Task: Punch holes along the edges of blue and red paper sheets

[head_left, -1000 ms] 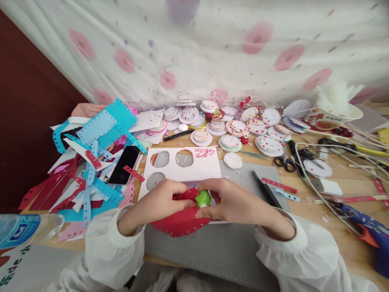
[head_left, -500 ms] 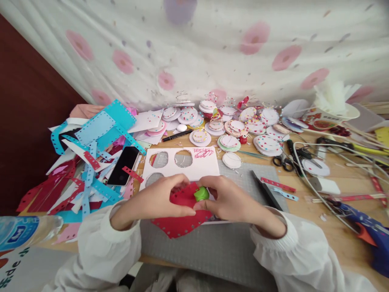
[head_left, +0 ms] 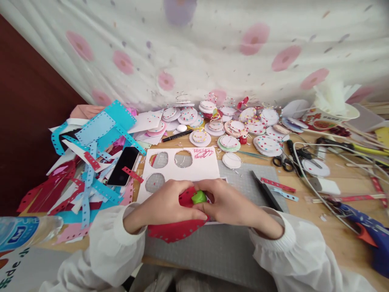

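Observation:
In the head view a sheet of red paper [head_left: 174, 231], with small holes punched along its edges, is bent between my two hands. My left hand [head_left: 167, 202] is closed on the paper, its thumb lying across the front. Closed around a small green craft punch [head_left: 199, 197] is my right hand [head_left: 226, 200], with thumb and fingers on either side of it. The punch sits against the red paper; where exactly the paper enters it is hidden by my fingers. Below and behind the hands lies a white card [head_left: 199, 169] with round cut-outs and a red scribble, on a grey cutting mat [head_left: 209, 251].
Punched paper scraps [head_left: 88, 182] and a phone [head_left: 123, 166] lie left, near a water bottle [head_left: 30, 231]. Several decorated paper discs [head_left: 267, 144] line the back. To the right are a black cutter [head_left: 266, 190], scissors [head_left: 282, 163], a white cable [head_left: 299, 170] and a blue glue gun [head_left: 361, 227].
My left hand has moved right and slightly down, closer to my right hand. The red paper is bent more, and the green punch has tilted and shifted a little left and down.

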Available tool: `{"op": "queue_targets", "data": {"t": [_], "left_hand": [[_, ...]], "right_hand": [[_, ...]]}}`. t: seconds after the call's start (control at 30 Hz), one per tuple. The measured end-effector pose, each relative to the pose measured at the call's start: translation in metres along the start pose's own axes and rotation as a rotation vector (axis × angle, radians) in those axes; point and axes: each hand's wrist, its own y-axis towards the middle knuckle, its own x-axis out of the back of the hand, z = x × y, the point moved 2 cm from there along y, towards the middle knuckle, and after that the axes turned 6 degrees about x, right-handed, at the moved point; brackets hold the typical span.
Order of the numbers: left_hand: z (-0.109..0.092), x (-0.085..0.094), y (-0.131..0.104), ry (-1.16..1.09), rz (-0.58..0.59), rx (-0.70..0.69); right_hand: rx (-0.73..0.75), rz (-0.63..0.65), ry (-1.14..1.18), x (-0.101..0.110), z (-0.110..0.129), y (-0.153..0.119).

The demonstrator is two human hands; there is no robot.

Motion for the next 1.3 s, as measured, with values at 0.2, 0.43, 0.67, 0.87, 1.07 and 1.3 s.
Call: {"op": "queue_targets", "data": {"t": [0.2, 0.43, 0.67, 0.87, 1.07, 1.3], "left_hand": [[0.007, 0.001, 0.000, 0.027, 0.018, 0.035], [0.017, 0.008, -0.008, -0.027, 0.016, 0.031], [0.020, 0.013, -0.012, -0.058, -0.041, 0.016], [0.020, 0.014, -0.012, -0.023, -0.044, 0.007], [0.020, 0.016, -0.012, 0.026, -0.048, 0.003], [0.014, 0.024, -0.002, -0.081, 0.100, 0.016]], "right_hand": [[-0.047, -0.025, -0.088, 0.005, -0.003, 0.003], [-0.066, -0.019, -0.169, 0.014, -0.002, -0.002], [-0.061, 0.018, -0.160, 0.016, 0.002, -0.005], [-0.043, 0.011, -0.135, 0.015, 0.001, -0.003], [-0.022, -0.045, -0.211, 0.009, 0.002, -0.003], [-0.034, -0.008, -0.214, 0.003, 0.004, -0.002]]}}
